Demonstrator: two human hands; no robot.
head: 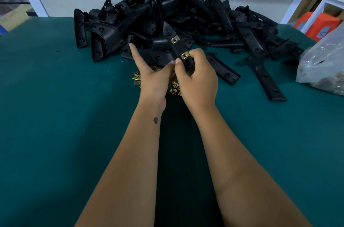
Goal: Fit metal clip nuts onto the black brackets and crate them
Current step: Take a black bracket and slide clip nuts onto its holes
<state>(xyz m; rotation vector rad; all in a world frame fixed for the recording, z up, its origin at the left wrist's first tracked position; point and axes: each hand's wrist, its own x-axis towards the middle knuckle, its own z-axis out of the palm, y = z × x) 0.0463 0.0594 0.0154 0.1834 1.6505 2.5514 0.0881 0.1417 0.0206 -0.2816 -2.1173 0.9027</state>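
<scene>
I hold a black bracket [172, 38] raised over the green table [55, 115], its long arm pointing toward me. Two brass clip nuts sit on that arm: one [174, 40] higher up, one [184, 56] near the lower end. My right hand [195, 79] grips the bracket's lower end, fingers curled round it beside the lower clip nut. My left hand [154, 76] meets it from the left, thumb pressing at the bracket, index finger stretched out straight. Under my hands lies a small heap of loose brass clip nuts [136, 78].
A big pile of black brackets [167, 7] fills the back of the table against a white wall. Two single brackets [268, 81] lie to the right. A clear plastic bag [323, 63] sits at the right edge. No crate is in view.
</scene>
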